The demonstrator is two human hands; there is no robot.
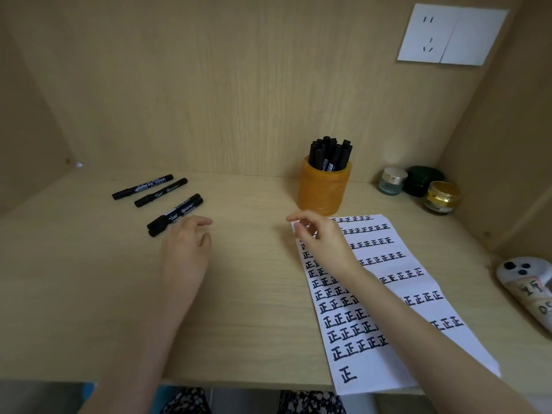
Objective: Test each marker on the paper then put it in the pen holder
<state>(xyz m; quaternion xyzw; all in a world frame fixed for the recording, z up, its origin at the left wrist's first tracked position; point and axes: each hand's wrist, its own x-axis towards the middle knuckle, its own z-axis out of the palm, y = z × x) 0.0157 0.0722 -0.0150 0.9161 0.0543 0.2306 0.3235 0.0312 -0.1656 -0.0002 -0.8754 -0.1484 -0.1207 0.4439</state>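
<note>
Desk [254, 294], pale wood, walled alcove.

1. Two loose markers [142, 187], black, capped, lying flat at the far left, close but apart.
2. Marker pair [175, 213], lying side by side, touching.
3. Left hand [186, 246], just beside the pair; fingers relaxed, loosely together, gripping nothing. Contact with the nearer marker cannot be told.
4. Right hand [321, 237], over the paper's far left corner; fingers loosely curved, holding nothing.
5. Pen holder [324, 189], orange, upright at the back, beside the paper's far edge; contains a bundle of black markers [330, 155], standing.
6. Paper [388, 294], rows of black characters.
7. Three small jars [392, 181], lidded, clustered at the right; contents not visible.
</note>
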